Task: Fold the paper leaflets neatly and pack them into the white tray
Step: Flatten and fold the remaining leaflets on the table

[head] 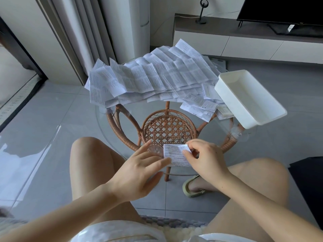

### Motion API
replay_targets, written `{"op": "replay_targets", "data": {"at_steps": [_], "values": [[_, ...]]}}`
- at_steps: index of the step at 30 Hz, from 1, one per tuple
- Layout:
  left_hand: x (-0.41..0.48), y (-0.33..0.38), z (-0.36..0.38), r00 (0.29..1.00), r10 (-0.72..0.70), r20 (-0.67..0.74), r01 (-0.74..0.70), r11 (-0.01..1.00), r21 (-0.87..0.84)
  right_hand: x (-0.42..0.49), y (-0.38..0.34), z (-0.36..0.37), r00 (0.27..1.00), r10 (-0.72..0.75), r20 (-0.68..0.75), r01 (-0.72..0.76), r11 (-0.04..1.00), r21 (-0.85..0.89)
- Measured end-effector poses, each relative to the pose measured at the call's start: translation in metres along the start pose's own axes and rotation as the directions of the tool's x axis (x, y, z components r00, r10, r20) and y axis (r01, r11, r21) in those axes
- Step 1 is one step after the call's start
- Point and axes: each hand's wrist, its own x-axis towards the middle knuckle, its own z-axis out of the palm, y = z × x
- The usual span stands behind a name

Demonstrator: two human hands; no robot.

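As the right hand [206,159] pinches it, folded leaflet [174,154] — white, printed.

A person's left hand [139,170] rests straight fingers [164,160] on a small folded white printed leaflet [174,154] at the round clear glass worktop's [111,130] near edge. The right hand [208,159] pinches its right side. A white rectangular plastic tray [244,95] sits far right.

A television [283,9] and, seemingly, a dark ornament [200,21] stand on the low cabinet [227,26].
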Motion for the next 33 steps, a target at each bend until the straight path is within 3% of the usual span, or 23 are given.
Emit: {"op": "replay_targets", "data": {"at_steps": [7, 15, 33], "values": [[0.004, 0.007, 0.009, 0.996, -0.07, -0.059, 0.072, 0.997, 0.034, 0.001, -0.002, 0.0, 0.999, 0.019, -0.033, -0.019, 1.0, -0.016], [0.008, 0.005, 0.014, 0.997, -0.057, 0.046, 0.058, 0.998, -0.009, 0.001, -0.004, -0.001, 0.999, 0.037, -0.03, -0.038, 0.998, -0.058], [0.007, 0.001, 0.019, 0.999, -0.015, 0.039, 0.012, 0.996, 0.093, 0.003, -0.004, 0.003, 0.996, 0.086, -0.011, -0.087, 0.992, -0.087]]}}
